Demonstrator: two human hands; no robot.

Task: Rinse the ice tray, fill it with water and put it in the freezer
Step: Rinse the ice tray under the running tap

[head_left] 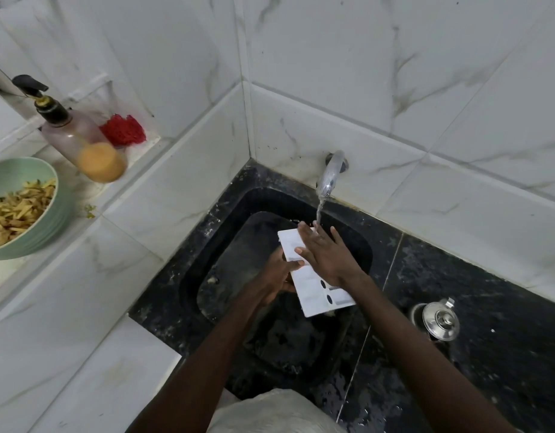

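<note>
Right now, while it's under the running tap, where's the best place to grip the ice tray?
Pinch the long left edge near its middle, coming from the left, as the left hand does. The ice tray is a flat, narrow rectangle held under the tap, so a mid-edge grip likely balances it and leaves the top free for the right hand.

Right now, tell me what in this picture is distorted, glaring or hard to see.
Head view: the wide-angle lens bends the tile lines and leans the pump bottle; glare on the tap and the steel lid; the black sink swallows detail.
</note>
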